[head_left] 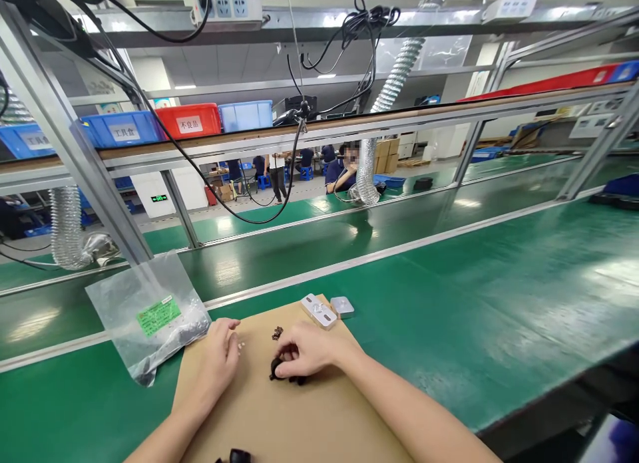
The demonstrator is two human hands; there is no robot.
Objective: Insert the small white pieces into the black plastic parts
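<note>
My right hand (305, 350) has its fingers closed on a small black part (275, 368) low over the brown board (279, 430). More black shows just under those fingers. My left hand (223, 351) rests at the board's left side, fingers loosely apart, with small white pieces (241, 345) beside it. Small copper-coloured pieces (277, 332) lie between the hands, nearer the right one. Behind my right hand are a silver metal block with two slots (318, 310) and a smaller silver block (342, 307). Another black part (240, 456) is cut off at the bottom edge.
A clear plastic bag with a green label (158, 314) lies left of the board on the green table (449, 297). Metal posts (82, 137) and a shelf with blue and red bins (188, 122) stand ahead. A cable hangs down; a person (341, 172) sits across the line.
</note>
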